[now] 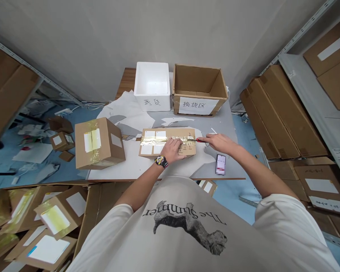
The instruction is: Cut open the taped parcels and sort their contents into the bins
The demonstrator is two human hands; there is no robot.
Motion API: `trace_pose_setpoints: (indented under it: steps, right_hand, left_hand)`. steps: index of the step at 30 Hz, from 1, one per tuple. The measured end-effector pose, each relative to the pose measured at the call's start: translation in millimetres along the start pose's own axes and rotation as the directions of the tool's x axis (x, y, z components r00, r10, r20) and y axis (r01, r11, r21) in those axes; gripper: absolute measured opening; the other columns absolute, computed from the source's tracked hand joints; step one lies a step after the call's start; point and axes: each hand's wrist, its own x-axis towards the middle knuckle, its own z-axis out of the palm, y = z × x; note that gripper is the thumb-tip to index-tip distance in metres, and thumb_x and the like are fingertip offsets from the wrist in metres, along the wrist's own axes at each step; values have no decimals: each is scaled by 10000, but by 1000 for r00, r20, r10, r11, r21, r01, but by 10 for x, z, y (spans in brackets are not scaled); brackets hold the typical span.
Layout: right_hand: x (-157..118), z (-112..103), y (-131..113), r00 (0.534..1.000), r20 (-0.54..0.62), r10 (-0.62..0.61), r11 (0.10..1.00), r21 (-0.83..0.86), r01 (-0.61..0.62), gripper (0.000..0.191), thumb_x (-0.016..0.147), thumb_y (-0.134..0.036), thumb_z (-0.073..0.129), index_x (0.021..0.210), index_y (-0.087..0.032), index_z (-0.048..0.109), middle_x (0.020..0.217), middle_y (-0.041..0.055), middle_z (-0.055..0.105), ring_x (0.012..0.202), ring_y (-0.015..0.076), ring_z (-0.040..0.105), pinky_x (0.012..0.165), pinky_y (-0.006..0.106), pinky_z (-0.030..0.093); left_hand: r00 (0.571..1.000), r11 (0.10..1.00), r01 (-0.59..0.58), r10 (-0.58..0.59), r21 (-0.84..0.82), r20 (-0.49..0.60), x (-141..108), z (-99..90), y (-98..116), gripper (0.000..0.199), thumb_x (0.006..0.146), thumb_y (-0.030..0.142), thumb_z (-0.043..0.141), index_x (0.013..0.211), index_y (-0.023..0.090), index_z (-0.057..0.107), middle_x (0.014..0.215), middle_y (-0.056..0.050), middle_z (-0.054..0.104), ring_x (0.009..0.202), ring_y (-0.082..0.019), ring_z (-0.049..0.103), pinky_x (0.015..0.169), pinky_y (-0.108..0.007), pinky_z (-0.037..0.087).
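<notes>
Head cam view, looking down past a cream tee (184,223) with a "The Summer" print and a shaggy dog graphic, upside down from this angle. Left hand (171,150), chunky yellow-and-black wristwatch (161,162) on the wrist, is open and pressed palm-down on a flat cardboard parcel (167,143), fingers resting on the shiny packing tape (158,140) across it. Right hand (217,142) is closed around a red-handled box cutter (198,140), its blade lying along the tape just beside the left hand's fingers.

The parcel sits on torn white sheets (124,113) covering the table (126,81), close to the front edge. Just right of it there's a phone (220,164) with a lit, blurred screen. To the left, well clear of the hands, is a taped cardboard box (98,143) with white labels.

Toward the back, side by side, are a white foam box (152,88) with handwritten Chinese on the front and an open cardboard box (198,90) with a Chinese paper sign. Past the table, flat brown cartons (283,113) are stacked on the right-hand shelves, taped parcels (42,223) are heaped at lower left, and small boxes and paper lie on the blue floor (25,158) off to the left.
</notes>
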Motion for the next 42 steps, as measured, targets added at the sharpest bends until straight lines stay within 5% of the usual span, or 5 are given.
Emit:
trace_pose_setpoints:
  steps: [13,22,32,42]
  right_hand:
    - [130,-50,117,995,14,-101,991,-89,102,872,993,-37,542,1758,-454,540,1197,78,782,819,207,689,736,332,368]
    - [277,-37,-21,993,25,-113,992,-51,114,705,1111,-247,569,1795,-401,490,1187,98,803,860,232,734,733,327,388]
    - [303,-88,83,982,63,-180,968,-166,188,856,1027,-30,548,1777,-440,513,1122,86,809,777,205,707,708,348,355]
    - [191,-112,233,989,73,-130,986,-100,137,872,972,-53,573,1749,-449,561,1034,82,803,820,238,724,746,347,381]
  left_hand:
    - [1000,1000,-9,9,-1,0,-9,-7,-14,713,812,595,989,1356,246,688,1465,-172,732,1360,-395,683,1345,-629,384]
    - [1000,1000,14,-14,0,11,28,-39,1,695,795,586,991,1336,265,696,1426,-160,749,1323,-411,694,1322,-635,414]
    - [1000,1000,28,-28,-1,0,45,-39,-21,724,757,547,1023,1339,257,706,1436,-152,742,1267,-408,670,1238,-604,491]
    - [999,999,41,-41,0,32,65,-55,-3,713,766,533,1013,1350,260,706,1464,-152,715,1301,-410,653,1233,-606,486]
